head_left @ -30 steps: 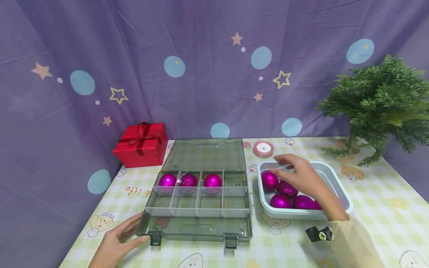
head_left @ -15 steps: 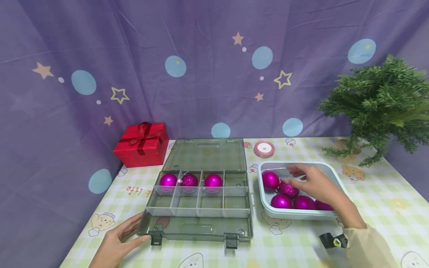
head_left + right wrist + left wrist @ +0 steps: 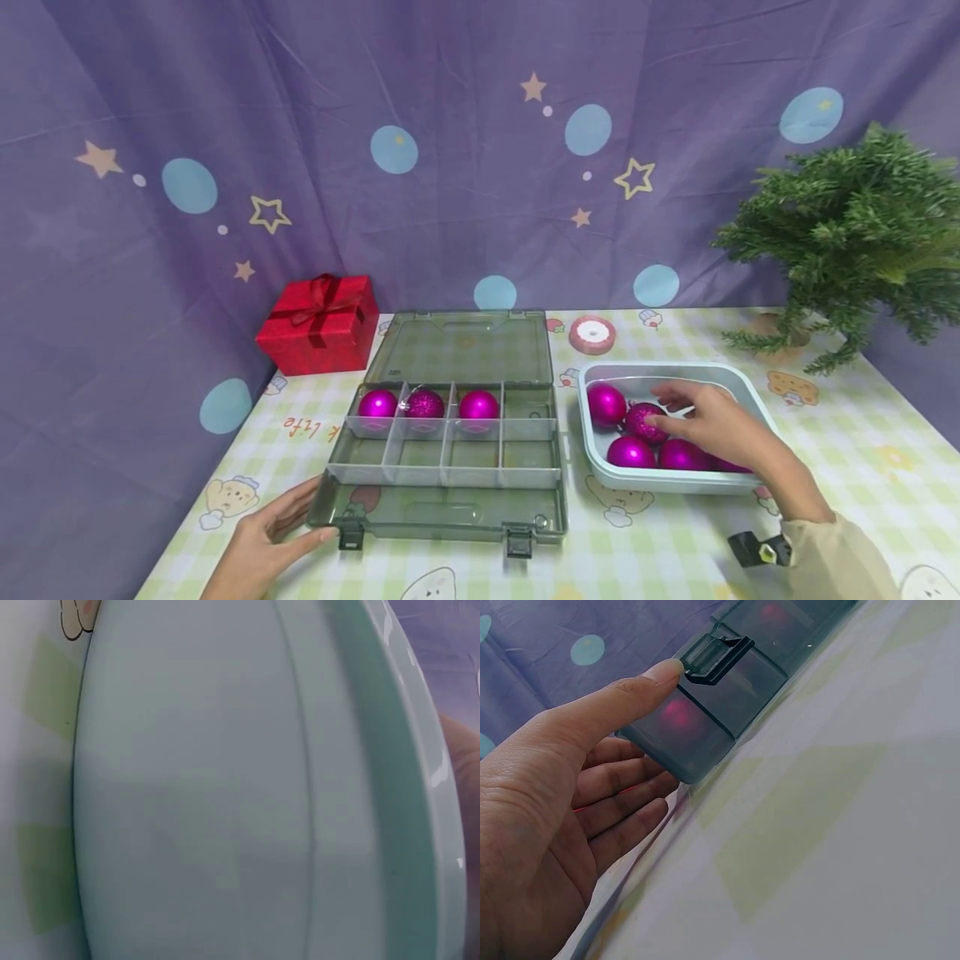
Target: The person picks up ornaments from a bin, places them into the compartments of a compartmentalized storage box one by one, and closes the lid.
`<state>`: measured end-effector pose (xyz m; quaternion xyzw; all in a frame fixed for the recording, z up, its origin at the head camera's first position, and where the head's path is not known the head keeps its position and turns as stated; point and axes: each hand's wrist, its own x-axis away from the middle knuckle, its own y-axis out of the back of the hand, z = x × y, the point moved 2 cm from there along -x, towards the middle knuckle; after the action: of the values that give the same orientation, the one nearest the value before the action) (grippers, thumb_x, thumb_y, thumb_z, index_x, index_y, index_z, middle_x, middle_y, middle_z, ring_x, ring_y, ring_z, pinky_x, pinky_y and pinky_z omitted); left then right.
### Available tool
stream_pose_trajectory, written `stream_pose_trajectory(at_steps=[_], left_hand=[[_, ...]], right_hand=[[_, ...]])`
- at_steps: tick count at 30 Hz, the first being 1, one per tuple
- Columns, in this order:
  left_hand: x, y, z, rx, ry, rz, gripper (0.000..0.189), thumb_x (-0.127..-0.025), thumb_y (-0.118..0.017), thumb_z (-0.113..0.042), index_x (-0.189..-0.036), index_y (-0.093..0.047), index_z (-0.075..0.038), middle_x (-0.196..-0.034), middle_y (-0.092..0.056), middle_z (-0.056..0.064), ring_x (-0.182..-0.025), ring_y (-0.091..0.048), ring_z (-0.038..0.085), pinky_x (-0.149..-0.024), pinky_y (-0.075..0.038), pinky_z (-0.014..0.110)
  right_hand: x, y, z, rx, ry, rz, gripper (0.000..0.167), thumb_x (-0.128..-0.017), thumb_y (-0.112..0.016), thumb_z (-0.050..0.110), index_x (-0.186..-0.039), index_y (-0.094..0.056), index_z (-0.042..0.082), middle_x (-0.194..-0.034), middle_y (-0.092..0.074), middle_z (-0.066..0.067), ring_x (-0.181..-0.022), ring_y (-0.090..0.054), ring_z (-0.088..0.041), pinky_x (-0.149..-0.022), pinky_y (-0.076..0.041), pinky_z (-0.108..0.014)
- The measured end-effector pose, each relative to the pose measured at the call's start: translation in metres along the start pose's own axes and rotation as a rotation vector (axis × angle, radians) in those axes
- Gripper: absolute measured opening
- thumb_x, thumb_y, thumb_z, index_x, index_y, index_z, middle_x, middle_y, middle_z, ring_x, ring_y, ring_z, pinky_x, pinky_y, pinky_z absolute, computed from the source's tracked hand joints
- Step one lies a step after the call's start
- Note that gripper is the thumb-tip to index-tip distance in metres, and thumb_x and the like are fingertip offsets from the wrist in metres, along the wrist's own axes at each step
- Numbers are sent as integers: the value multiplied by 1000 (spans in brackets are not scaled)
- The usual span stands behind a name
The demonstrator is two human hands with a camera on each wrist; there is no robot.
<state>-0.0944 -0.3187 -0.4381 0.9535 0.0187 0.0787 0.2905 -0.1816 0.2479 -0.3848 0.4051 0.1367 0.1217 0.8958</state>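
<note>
A grey translucent divided case (image 3: 450, 475) lies open on the table, with three magenta baubles in its back row: a shiny one (image 3: 377, 405), a glittery one (image 3: 424, 404) and another smooth one (image 3: 477, 407). My left hand (image 3: 262, 537) rests at its front left corner. In the left wrist view the thumb touches the case beside the latch (image 3: 718, 661), and the loose fingers lie along the side. Over the pale blue tub (image 3: 637, 479) is my right hand (image 3: 720, 425), thumb and fingers apart, thumb tip at a glittery bauble (image 3: 642, 422). The right wrist view shows mostly tub wall (image 3: 225, 780).
Several more magenta baubles (image 3: 630, 452) lie in the tub. Behind it are a ribbon roll (image 3: 592, 333) and, to the right, a small artificial pine tree (image 3: 855, 233). A red gift box (image 3: 321, 325) stands back left, before a purple curtain (image 3: 450, 208).
My right hand has shifted right and lower into the tub, from above its left end to the glittery bauble. The left hand stays at the case corner.
</note>
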Motion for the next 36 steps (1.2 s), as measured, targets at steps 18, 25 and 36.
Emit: stream_pose_trajectory(at_steps=[18,25,36], left_hand=[[0,-1,-1,11,6,3,81,-84,-89,-36,-150,-55,-5,-145,-59,15,-132,-56,33,-99,-50,17],[-1,-1,-2,15,20,4,82,-84,-88,-38,-151,-54,-6,-144,-60,16,-132,-56,33,-98,-49,15],[1,0,-1,15,19,5,81,-85,-88,-37,-151,-53,-6,-144,-59,17,-132,-57,33,-98,-49,15]], right_hand=[[0,-7,-6,34,-23,73,52,-91,-82,28,-125,-65,-7,-107,-73,-12,-98,-71,-33,-85,-60,-52],[0,-5,-4,7,-8,49,50,-93,-80,24,-127,-64,-9,-110,-72,-17,-95,-72,-34,-83,-62,-51],[4,8,8,20,12,-40,49,-94,-80,22,-130,-65,-6,-114,-72,-15,-102,-70,-34,-85,-62,-51]])
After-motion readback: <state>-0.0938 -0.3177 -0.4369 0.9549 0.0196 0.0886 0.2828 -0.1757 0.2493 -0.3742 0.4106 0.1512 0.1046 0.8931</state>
